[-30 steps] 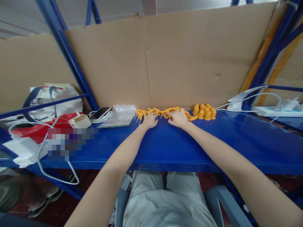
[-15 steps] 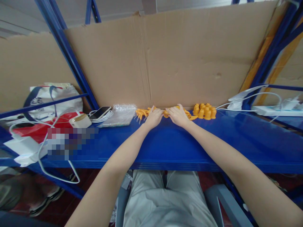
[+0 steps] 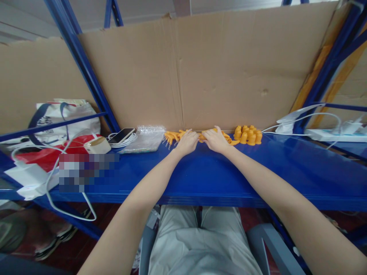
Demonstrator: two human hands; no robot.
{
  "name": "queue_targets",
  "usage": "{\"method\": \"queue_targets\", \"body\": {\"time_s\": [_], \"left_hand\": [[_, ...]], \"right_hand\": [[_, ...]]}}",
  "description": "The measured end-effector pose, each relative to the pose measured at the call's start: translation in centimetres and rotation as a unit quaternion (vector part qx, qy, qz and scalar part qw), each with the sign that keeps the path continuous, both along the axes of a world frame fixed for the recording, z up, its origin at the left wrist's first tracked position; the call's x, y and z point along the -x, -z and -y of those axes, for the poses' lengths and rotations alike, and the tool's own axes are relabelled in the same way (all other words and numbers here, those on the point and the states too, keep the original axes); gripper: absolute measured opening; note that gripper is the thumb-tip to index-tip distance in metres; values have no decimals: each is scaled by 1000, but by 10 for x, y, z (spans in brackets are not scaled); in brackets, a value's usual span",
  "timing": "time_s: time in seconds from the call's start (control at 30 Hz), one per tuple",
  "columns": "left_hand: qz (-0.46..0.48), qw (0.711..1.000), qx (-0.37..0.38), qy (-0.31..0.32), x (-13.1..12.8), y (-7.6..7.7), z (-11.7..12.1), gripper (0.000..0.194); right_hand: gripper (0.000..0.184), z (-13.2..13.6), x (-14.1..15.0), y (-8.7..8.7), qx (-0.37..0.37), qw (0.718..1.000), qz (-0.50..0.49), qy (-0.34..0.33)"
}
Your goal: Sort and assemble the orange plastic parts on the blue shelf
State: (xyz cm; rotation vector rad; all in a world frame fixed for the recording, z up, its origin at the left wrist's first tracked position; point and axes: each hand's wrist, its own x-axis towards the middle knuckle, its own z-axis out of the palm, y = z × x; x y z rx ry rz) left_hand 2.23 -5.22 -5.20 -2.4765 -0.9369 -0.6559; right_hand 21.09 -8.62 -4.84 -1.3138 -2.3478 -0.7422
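Note:
Both my hands meet at the back of the blue shelf. My left hand (image 3: 188, 142) is closed, its fingers bent together over something they hide. Beside it my right hand (image 3: 214, 139) is closed on a small orange plastic piece (image 3: 202, 136), partly covered by the fingers. Left of my hands lie several orange pieces with small metal chains (image 3: 171, 136). Just past my right hand are curved orange pieces (image 3: 234, 142), partly hidden. Further right, several orange cup-shaped pieces (image 3: 248, 135) stand upright in a cluster.
A clear plastic bag pile (image 3: 147, 139) and a phone (image 3: 123, 135) on a coiled white cable lie to the left. Beyond are chargers (image 3: 27, 177), a red bag (image 3: 51, 154) and a canvas bag (image 3: 69, 122). Cardboard (image 3: 229, 68) walls the back; a power strip (image 3: 338, 133) is at right.
My left hand's fingers have curled a little more and shifted slightly toward the right hand. The orange piece between the hands shows differently. The surrounding pieces stay put.

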Motion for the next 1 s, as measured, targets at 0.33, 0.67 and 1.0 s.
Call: {"method": "queue_targets", "body": {"time_s": [0.33, 0.67, 1.0], "left_hand": [[-11, 1000, 10, -12, -3, -4, 9, 23], [12, 999, 31, -19, -6, -7, 12, 23], [182, 969, 165, -13, -17, -6, 5, 21]], "right_hand": [[32, -5, -4, 3, -20, 1000, 1, -22], [28, -8, -2, 0, -45, 998, 28, -31], [30, -11, -4, -4, -76, 996, 35, -34]]}}
